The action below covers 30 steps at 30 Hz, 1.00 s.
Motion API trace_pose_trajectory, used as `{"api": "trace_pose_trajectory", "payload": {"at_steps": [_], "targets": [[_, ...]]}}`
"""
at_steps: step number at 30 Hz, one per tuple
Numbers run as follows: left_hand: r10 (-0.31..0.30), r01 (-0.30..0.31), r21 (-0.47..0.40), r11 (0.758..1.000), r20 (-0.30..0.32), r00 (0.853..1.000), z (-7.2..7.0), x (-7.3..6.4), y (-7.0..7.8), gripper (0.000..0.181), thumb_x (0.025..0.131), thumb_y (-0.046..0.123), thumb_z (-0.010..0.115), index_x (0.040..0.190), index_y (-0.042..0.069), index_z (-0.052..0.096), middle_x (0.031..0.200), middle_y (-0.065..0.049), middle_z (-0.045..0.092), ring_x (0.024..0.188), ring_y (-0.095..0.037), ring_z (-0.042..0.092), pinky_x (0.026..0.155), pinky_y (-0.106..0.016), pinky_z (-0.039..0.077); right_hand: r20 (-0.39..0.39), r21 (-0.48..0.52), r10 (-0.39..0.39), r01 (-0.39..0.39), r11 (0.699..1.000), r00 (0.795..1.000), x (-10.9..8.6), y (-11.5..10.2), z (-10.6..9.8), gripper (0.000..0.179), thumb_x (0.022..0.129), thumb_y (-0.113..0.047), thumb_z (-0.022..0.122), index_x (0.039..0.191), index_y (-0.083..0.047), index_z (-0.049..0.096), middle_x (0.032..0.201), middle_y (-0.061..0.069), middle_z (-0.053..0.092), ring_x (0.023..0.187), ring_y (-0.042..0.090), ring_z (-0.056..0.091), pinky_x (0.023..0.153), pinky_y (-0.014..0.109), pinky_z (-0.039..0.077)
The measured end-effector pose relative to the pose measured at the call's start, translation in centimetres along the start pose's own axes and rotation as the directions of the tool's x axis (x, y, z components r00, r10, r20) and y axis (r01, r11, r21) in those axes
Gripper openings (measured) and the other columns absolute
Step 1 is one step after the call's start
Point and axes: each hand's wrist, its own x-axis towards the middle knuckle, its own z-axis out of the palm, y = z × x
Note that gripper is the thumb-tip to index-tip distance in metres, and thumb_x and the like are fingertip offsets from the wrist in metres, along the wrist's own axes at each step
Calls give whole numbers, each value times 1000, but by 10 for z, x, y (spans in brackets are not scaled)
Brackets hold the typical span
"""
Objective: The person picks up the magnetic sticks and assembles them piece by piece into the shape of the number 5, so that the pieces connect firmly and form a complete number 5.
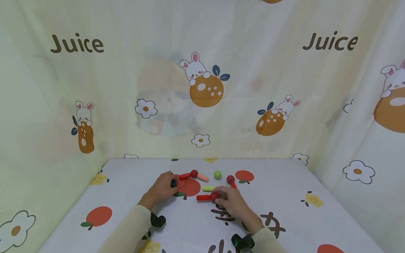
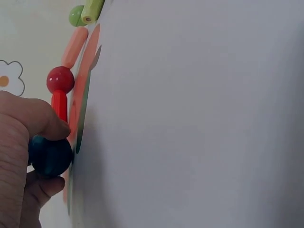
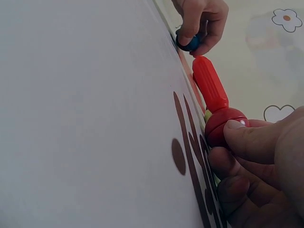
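Printed cloth [image 1: 120,70] with rabbits and fruit is hanging behind the white table [image 1: 183,232], over which both hands are working. In the head view, the left hand [image 1: 161,187] is gripping a dark blue ball [image 1: 173,183]; just to its right, a red stick [image 1: 185,176], a dark red ball [image 1: 194,173] and a salmon stick [image 1: 203,178] are lying in a row. The right hand [image 1: 233,203] is pinching a second red ball [image 1: 213,196], and the red rod [image 1: 203,198] meeting it is pointing leftward from that hand. Just beyond the right fingers a yellow-green stick [image 1: 208,189] is lying near the rod; farther beyond, a green ball [image 1: 217,174] is resting. In the left wrist view, thumb and fingers are holding the dark blue ball, hiding whether the red stick is touching it. In the right wrist view, the thumb is pressing on the second red ball, while the rod's long axis is running toward the left hand, free end foremost; the right hand is the one lying nearer to it.
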Motion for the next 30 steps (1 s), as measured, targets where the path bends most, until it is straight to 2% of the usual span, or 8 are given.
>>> {"api": "trace_pose_trajectory", "payload": {"at_steps": [5, 12, 23, 30], "targets": [[13, -13, -25, 1000, 9, 1000, -2, -3, 5, 21, 84, 8, 78, 104, 7, 72, 99, -2, 60, 93, -21, 54, 86, -42, 52, 4, 8, -5, 5, 1000, 1000, -1, 0, 0, 33, 92, -8, 73, 125, -14, 71, 113, 2, 72, 91, 17, 62, 79, 31, 56], [63, -63, -32, 998, -1, 998, -2, -5, 12, 21, 85, 11, 79, 105, 6, 73, 101, -2, 62, 96, -22, 56, 86, -41, 55, -2, -2, -10, 10, 1000, 1000, 0, 1, 0, 33, 92, -9, 73, 125, -14, 71, 113, 2, 72, 92, 17, 62, 80, 31, 57], [57, -57, -42, 997, -1, 998, 4, -5, 17, 24, 85, 17, 81, 106, 10, 73, 105, -1, 61, 102, -23, 56, 84, -40, 58, -9, -1, 2, -2, 1000, 1000, -1, 0, 1, 33, 92, -9, 73, 124, -14, 71, 113, 3, 72, 95, 18, 64, 82, 34, 58], [72, -72, -58, 996, 1, 997, 5, -8, 24, 29, 84, 18, 83, 109, 7, 72, 106, -2, 61, 103, -23, 56, 86, -41, 58, -12, 5, -5, 5, 1000, 1000, -1, 1, 0, 33, 92, -8, 74, 124, -14, 71, 113, 3, 72, 95, 19, 64, 84, 37, 58]]}}
